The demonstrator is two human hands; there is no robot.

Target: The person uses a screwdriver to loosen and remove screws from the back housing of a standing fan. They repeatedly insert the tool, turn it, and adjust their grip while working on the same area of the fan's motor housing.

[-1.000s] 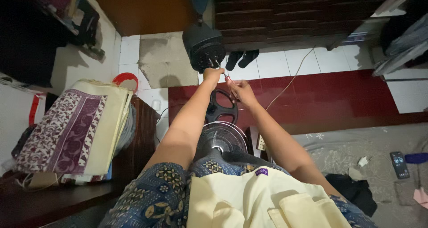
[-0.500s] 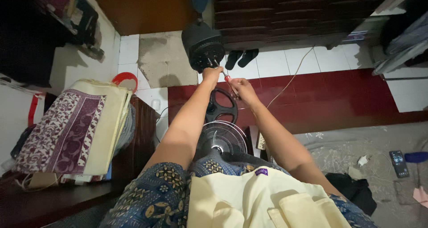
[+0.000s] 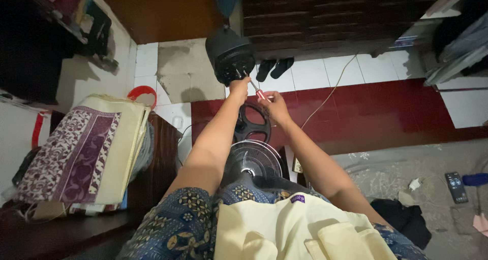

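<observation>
We see both arms stretched straight out and forward from the lap, nearly parallel, meeting at a black fan motor (image 3: pixel 230 54) that stands on the tiled floor ahead. The left hand (image 3: pixel 239 89) sits at the lower edge of the motor, wrist bent slightly up, fingers curled against the housing and touching it; how firmly they grip we cannot tell. The right hand (image 3: pixel 276 103) is just beside it, a little nearer to us, with the fingers closed around the red handle of a screwdriver (image 3: pixel 255 89). The shaft slants up and left, its tip reaching the motor's underside right next to the left hand.

Below the hands, between the forearms, lies a black spoked ring (image 3: pixel 252 123), and nearer still a round fan guard (image 3: pixel 253 160) rests by the knees. A white cord (image 3: pixel 330 90) runs across the red floor to the right of the right forearm. A pair of dark sandals (image 3: pixel 274 68) lies just right of the motor. Folded cloths (image 3: pixel 84 151) are stacked at the left, and a remote (image 3: pixel 456 187) lies well apart on the right.
</observation>
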